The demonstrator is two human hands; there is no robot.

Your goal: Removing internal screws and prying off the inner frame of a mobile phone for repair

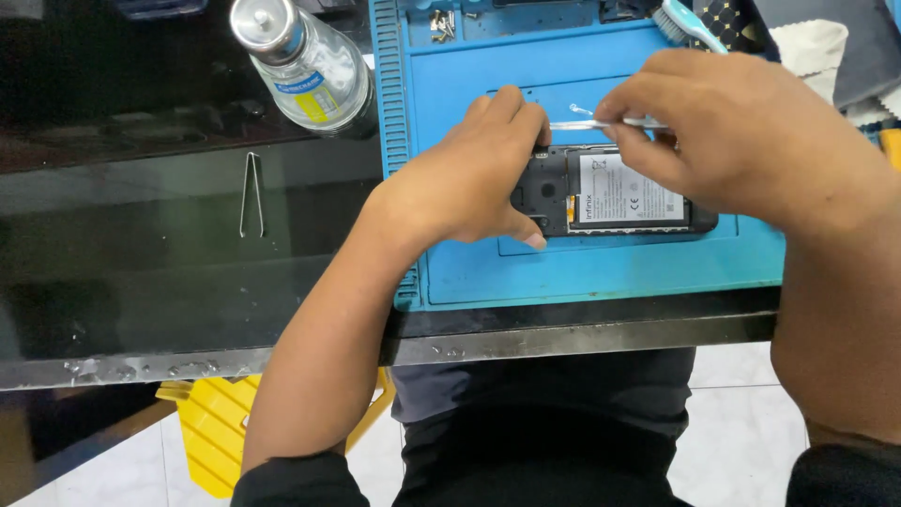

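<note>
The opened phone (615, 195) lies on the blue mat (601, 268) on the counter (188, 244), its left end pinned under the left hand (469, 174) fingers, while the right hand (741, 131) fingers pinch tweezers (587, 123) just above its top edge.

Black desk (141, 282): mat (601, 268), tweezers (251, 192), bottle (305, 66)
</note>
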